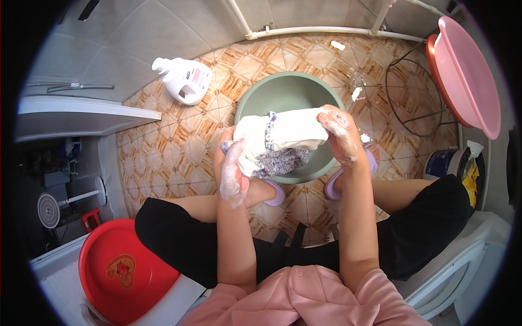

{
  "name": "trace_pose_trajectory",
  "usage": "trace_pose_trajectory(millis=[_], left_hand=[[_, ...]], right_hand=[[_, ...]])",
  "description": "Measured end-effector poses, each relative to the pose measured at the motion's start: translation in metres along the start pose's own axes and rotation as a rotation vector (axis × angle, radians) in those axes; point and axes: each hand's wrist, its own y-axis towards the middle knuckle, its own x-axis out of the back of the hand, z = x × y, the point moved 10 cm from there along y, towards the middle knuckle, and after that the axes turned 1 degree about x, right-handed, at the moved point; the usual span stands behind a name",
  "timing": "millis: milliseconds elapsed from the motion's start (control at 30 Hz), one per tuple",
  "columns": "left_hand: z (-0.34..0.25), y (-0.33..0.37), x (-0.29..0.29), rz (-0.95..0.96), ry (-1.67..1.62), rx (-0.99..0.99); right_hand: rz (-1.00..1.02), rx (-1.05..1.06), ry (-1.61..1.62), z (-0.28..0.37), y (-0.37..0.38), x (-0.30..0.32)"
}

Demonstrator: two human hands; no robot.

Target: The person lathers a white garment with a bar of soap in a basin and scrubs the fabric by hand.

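Two soapy hands are shown in the head view, with a white garment with purple floral trim stretched between them over a grey-green plastic basin. The garment's left end is gripped by the left hand, its thumb laid along the cloth; the fingers are partly hidden by fabric, so how closely they are pressed together cannot be told. The right end is clamped between the thumb and fingers of the right hand, which is flecked with foam. A ruffled purple part is left hanging at the near side; whether the basin's rim is touched by it cannot be told.

Beyond the basin, to the left, a white detergent bottle is stood on the patterned tile floor. Lilac slippers are worn near the basin. A red basin is placed at the lower left, and a pink basin is propped at the upper right.
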Motion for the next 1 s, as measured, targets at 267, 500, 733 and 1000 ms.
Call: trace_pose_trajectory(millis=[267,500,733,1000], left_hand=[[0.034,0.002,-0.018,0.09,0.095,0.192],[0.093,0.015,0.007,0.485,-0.753,0.321],[0.106,-0.004,0.005,-0.147,-0.383,0.411],[0.131,-0.011,0.022,-0.272,-0.288,0.489]], right_hand=[[-0.047,0.062,0.133,0.012,-0.007,-0.036],[0.173,0.609,-1.05,0.01,-0.061,-0.193],[-0.348,0.371,-1.128,-0.001,-0.017,-0.081],[-0.32,0.156,-1.018,-0.027,-0.007,-0.066]])
